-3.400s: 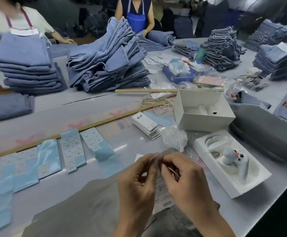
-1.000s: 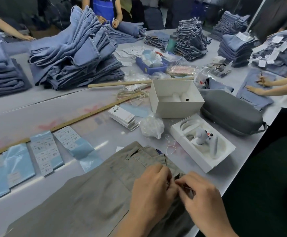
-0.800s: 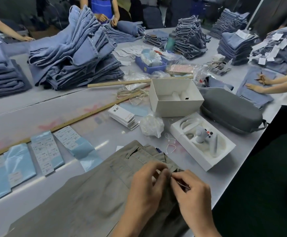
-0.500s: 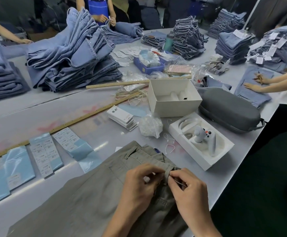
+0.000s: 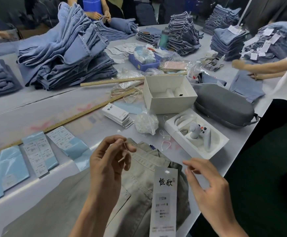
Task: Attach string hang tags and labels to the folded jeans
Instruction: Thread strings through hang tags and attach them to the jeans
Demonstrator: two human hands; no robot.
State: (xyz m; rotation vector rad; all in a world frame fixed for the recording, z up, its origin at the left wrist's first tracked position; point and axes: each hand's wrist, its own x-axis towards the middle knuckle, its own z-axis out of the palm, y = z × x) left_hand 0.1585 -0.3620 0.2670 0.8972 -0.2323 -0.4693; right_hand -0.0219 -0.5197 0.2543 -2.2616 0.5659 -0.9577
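Observation:
Grey-khaki folded jeans (image 5: 139,183) lie at the table's near edge, waistband toward the right. A long white hang tag (image 5: 164,199) with black characters rests on them near the waistband. My left hand (image 5: 110,163) is raised over the jeans, its thumb and forefinger pinching a thin white string (image 5: 121,159) whose small end hangs below the fingers. To the right of the tag hovers my right hand (image 5: 207,185), fingers loosely curled toward the tag with nothing plainly between them.
Beyond the jeans lie a stack of hang tags (image 5: 117,114), a bag of strings (image 5: 145,123), loose strings (image 5: 165,144), a white box (image 5: 169,93), a tray with a white controller (image 5: 197,132), a grey case (image 5: 223,106) and label sheets (image 5: 36,156). Blue jeans piles (image 5: 65,55) and other people ring the table.
Both hands have lifted off the waistband and drawn apart. The hang tag now lies in view on the jeans, and my left hand has risen with the string.

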